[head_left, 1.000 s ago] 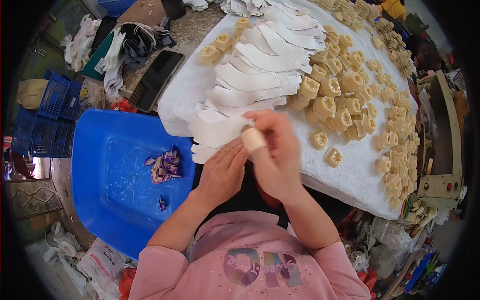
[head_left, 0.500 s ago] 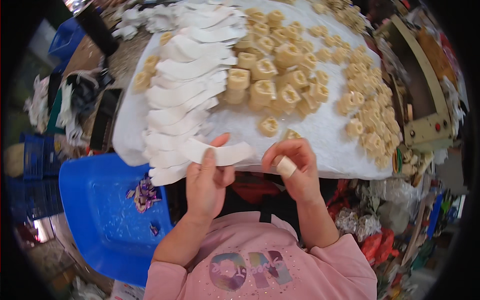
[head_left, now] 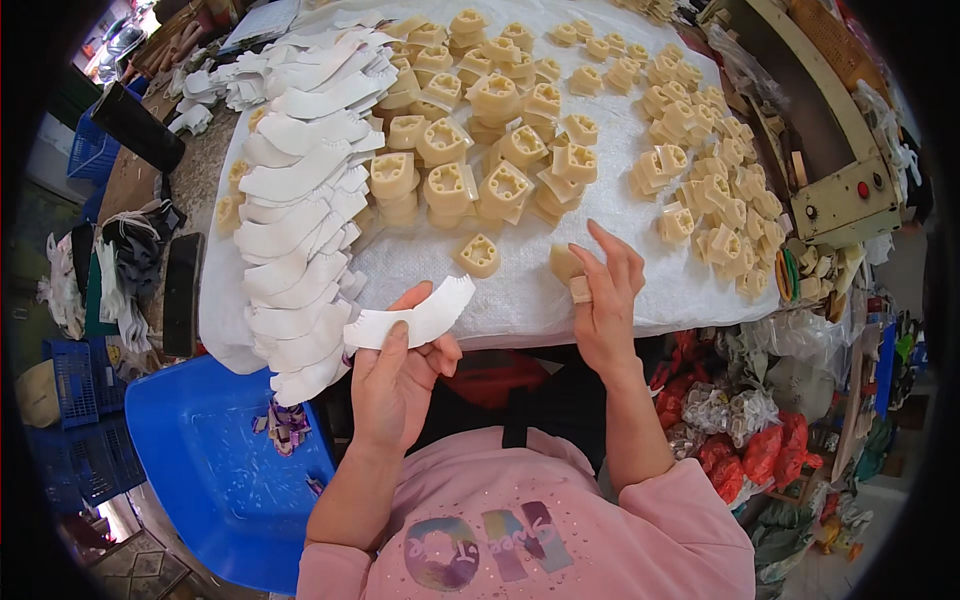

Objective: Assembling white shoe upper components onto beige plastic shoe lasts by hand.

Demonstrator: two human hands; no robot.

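My left hand point(head_left: 395, 385) pinches a curved white strip point(head_left: 440, 312) between thumb and fingers, near the strip's left half. The strip's right end has a toothed edge, and it hangs in front of the table's near edge. My right hand point(head_left: 610, 305) has its thumb and index finger at a cream moulded piece point(head_left: 565, 262), pinching it at the table's edge, with the other fingers raised. A tan band point(head_left: 580, 290) covers the thumb tip. One cream moulded piece with holes in its top point(head_left: 479, 256) sits alone on the white cloth point(head_left: 540, 315) between my hands.
Overlapping white strips point(head_left: 300, 260) run down the table's left side. Stacked cream pieces point(head_left: 448, 190) stand in the middle; smaller ones point(head_left: 725, 190) heap at the right. A blue tub point(head_left: 235, 500) stands below left. A metal machine frame point(head_left: 850, 205) stands far right.
My right hand has come to the cream piece at the table edge, its fingers stretching out. My left hand still holds the strip, now tilted upward at its right end. The whole view has shifted.
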